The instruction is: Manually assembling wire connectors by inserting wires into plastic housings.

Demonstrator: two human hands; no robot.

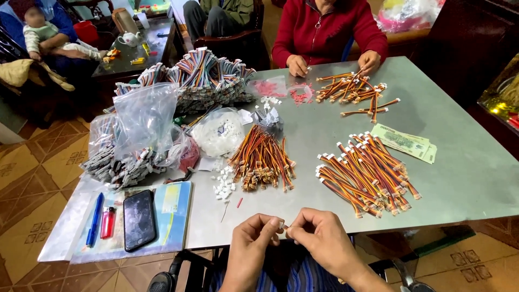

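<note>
My left hand [253, 238] and my right hand [319, 238] meet at the near table edge, fingertips pinched together on a tiny white connector [283, 224]; what the right fingers pinch is too small to tell. Just beyond them lie a bundle of orange-red-black wire leads [262, 159], a scatter of small white connectors [223, 184] and a larger pile of finished leads [367, 173].
Across the grey table [465, 162] a person in a red top works with both hands [296, 65] beside more wires [351, 89]. Banknotes [405, 141] lie at right. Plastic bags [143, 121], stacked cable bundles [200, 73], a phone [139, 219], a pen and a lighter sit left.
</note>
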